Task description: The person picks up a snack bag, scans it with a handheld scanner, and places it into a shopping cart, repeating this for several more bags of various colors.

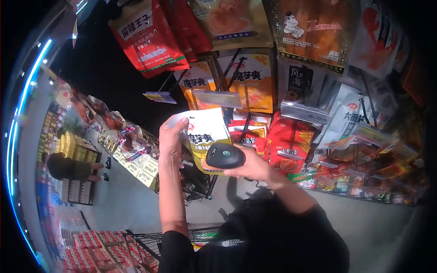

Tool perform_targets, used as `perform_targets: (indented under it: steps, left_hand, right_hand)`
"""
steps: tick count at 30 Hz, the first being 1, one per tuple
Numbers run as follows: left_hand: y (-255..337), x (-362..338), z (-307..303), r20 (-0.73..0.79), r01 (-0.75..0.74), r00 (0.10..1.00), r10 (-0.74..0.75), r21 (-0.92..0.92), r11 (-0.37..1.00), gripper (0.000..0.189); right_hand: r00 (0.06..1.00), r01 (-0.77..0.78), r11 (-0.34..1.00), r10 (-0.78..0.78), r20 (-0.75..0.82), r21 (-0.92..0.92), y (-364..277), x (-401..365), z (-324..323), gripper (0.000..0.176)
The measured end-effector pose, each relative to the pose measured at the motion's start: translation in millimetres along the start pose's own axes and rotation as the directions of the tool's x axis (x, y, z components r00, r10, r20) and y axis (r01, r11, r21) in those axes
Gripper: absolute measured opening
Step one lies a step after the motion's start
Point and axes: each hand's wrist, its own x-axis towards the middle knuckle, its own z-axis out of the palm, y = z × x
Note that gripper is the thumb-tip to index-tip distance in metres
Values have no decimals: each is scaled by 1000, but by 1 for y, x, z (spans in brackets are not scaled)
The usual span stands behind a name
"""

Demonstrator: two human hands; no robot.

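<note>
My left hand (172, 136) is closed on the upper left edge of a white and yellow-green snack packet (210, 122), thumb on its front. The packet is held upright in front of the rack. In my right hand (253, 164) is a black rounded handheld scanner (225, 156), which covers the packet's lower right part. Most of the right hand's fingers are hidden behind the scanner and packet. Just above the held packet hang orange snack packets (248, 84) on hooks. Red packets (291, 143) hang to the right of the scanner.
Metal hooks with price tags (306, 112) jut out from the rack. More bags, such as a red one (150, 38), hang above. A wire shopping cart (143, 243) stands below left. Another person (68, 168) is at far left, near stacked goods. Grey floor (236, 200) lies beneath.
</note>
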Motion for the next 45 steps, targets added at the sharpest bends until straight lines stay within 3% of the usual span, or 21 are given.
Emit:
perform_targets:
  steps: [7,9,10,14,17,25,31,33,34,35,37,39,41,45]
  left_hand:
    - [-23,46,-12,-13,40,999,-42,-95,995,21]
    - [-29,58,-22,-48,13,999,-19,-117,993,20]
    - [-28,63,-25,-62,21,998,-29,-128,992,19]
    - [-21,72,-38,-57,-32,998,21,-202,979,17]
    - [-12,73,-43,-66,-57,997,45,-185,981,19]
    - [-14,82,-46,-178,-103,980,93,-46,994,22]
    - [-19,91,-50,-142,-154,983,115,-309,939,13]
    - [-16,99,-49,-199,-166,971,134,-159,973,10]
    - [-10,102,-48,-189,-140,969,161,117,983,9]
    - [-8,104,-45,-191,-141,968,161,113,983,9]
    - [-5,108,-37,-93,-184,980,175,-106,977,15]
    - [-13,115,-44,-66,-207,978,200,-133,969,17]
    - [-14,112,-39,-149,-196,973,178,-120,973,19]
    - [-14,110,-37,-137,-213,972,188,-199,956,21]
  right_hand:
    - [1000,26,1000,-26,0,2,-7,36,-11,57]
    - [978,194,963,-205,-44,-187,-10,49,-11,52]
    - [976,193,947,-213,-52,-256,-16,52,-10,52]
    - [981,188,949,-192,10,-253,-17,77,-14,53]
    - [958,286,919,-281,58,-270,-19,87,-14,55]
    - [944,329,906,-309,113,-267,-22,99,-18,57]
    - [944,326,818,-306,123,-474,-21,106,-21,58]
    - [921,379,851,-386,55,-365,-25,105,-20,57]
    - [929,369,872,-358,96,-321,-29,107,-22,57]
    - [921,387,893,-365,133,-231,-34,109,-23,61]
    - [929,330,944,-325,177,-3,-30,118,-26,82]
    - [925,368,923,-352,146,-108,2,137,-37,82]
    - [929,367,913,-353,109,-177,3,139,-39,80]
    - [916,383,921,-368,161,-75,-20,127,-33,80]
